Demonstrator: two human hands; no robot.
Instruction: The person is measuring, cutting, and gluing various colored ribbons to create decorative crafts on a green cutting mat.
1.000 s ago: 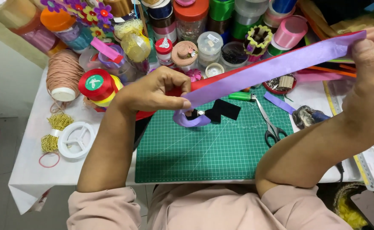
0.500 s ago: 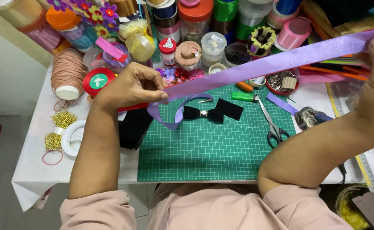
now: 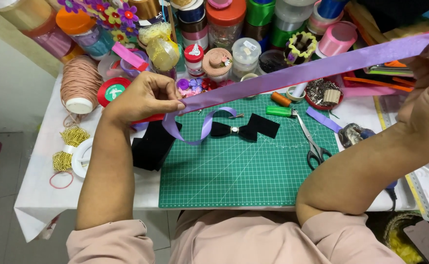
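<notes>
A long purple ribbon (image 3: 293,73) is stretched taut between my two hands above the table. My left hand (image 3: 143,98) pinches it at the left, over the green cutting mat's (image 3: 234,171) far left corner, and the ribbon's loose end curls down onto the mat in a loop (image 3: 195,131). My right hand (image 3: 427,88) grips the ribbon high at the right edge of view. A black bow with a small bright centre (image 3: 239,129) lies on the mat below the ribbon.
Scissors (image 3: 312,142) and a green lighter (image 3: 279,111) lie at the mat's right. Black fabric (image 3: 151,146) sits left of the mat. Jars, ribbon spools and flowers crowd the back; a pink cord spool (image 3: 80,85), gold bead chain (image 3: 70,144) and a white ring (image 3: 80,159) are at left.
My left hand has slid left along the ribbon, away from the right hand, so a longer stretch is now taut. The loose purple loop moved left off the bow.
</notes>
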